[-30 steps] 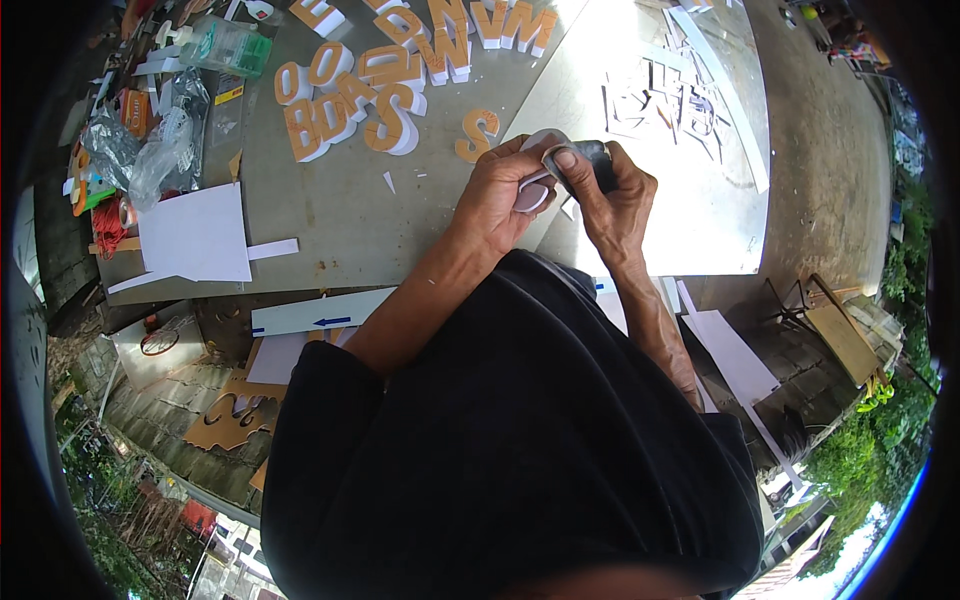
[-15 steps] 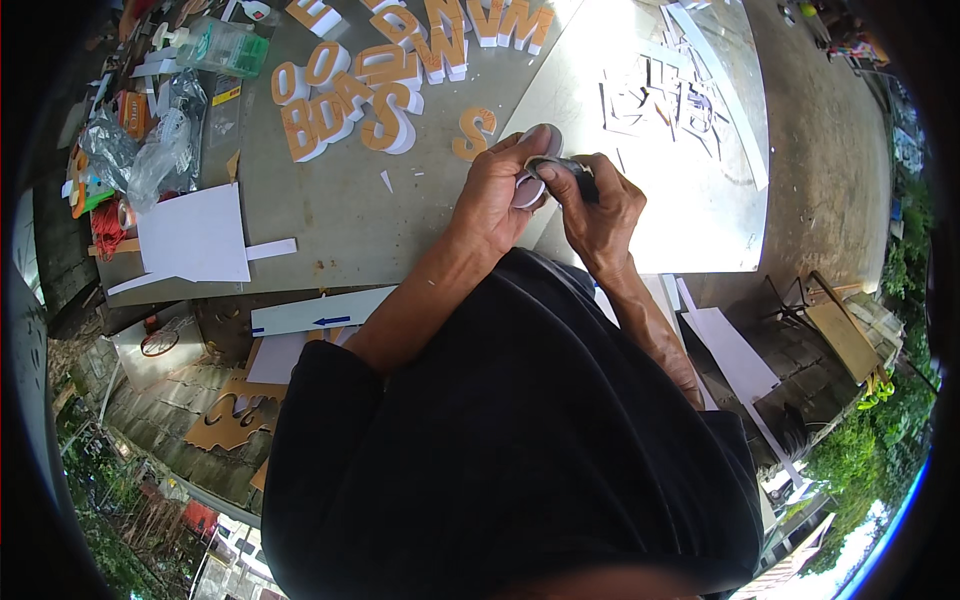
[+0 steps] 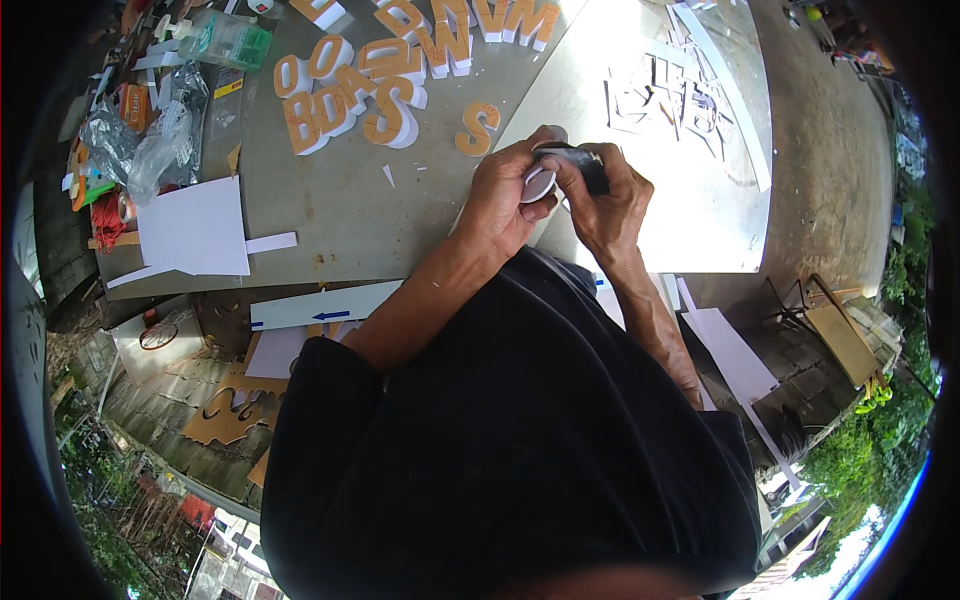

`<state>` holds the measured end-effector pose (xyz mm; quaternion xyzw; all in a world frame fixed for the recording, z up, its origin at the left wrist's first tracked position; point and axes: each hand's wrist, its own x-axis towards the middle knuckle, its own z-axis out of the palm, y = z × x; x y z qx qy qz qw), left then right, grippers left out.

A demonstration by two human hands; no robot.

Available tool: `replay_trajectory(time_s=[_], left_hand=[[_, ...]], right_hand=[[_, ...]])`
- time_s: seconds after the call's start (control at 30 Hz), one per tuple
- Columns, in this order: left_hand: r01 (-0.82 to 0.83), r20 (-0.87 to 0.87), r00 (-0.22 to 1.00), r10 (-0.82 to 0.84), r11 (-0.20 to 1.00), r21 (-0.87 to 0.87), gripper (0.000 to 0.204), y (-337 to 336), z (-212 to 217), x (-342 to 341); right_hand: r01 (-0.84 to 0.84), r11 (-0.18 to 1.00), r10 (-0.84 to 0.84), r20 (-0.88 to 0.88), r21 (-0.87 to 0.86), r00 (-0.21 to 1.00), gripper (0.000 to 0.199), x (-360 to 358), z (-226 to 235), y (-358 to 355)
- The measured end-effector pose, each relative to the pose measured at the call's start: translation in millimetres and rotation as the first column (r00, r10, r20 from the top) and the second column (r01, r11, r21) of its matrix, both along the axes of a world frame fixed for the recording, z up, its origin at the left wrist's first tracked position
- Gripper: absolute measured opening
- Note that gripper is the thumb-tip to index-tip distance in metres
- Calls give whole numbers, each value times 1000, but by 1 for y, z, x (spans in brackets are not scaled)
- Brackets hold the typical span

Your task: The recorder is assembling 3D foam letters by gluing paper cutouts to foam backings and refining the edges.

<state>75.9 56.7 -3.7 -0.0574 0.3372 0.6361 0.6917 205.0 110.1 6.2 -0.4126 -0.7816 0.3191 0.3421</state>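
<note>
A: So what's in the hands?

B: The left hand (image 3: 497, 195) is curled around a smooth, rounded, pale lilac piece with white edges (image 3: 538, 186), gripping it with thumb and fingers above the table in front of the chest. The right hand (image 3: 612, 205) has a dark, bendy-looking strip (image 3: 583, 163) pinched between thumb and fingers, right up against that piece. Can't tell what it's made of tbh.

A: And the table?

B: Smooth grey tabletop (image 3: 330, 230), rusty-looking specks. Chunky letter-shaped cut-outs with tan faces and thick white sides (image 3: 385, 112) are bunched beyond the hands, and one curvy tan cut-out (image 3: 478, 129) lies apart, near the left hand.

A: Any containers?

B: Yep, far left: a clear plastic bottle (image 3: 225, 42) on its side, green toward one end, no clue if that's liquid. Near it, a crumpled see-through plastic bag (image 3: 160, 160), contents too unclear to call.
</note>
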Motion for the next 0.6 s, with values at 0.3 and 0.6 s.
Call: replay_trajectory(time_s=[0.3, 0.6], left_hand=[[48, -29, 999, -46, 994, 96, 24, 4, 1, -2], [129, 200, 968, -149, 986, 106, 23, 0, -13, -8]], right_hand=[[107, 951, -178, -234, -289, 956, 30, -6, 6, -1], [90, 918, -162, -156, -387, 974, 35, 8, -3, 6]])
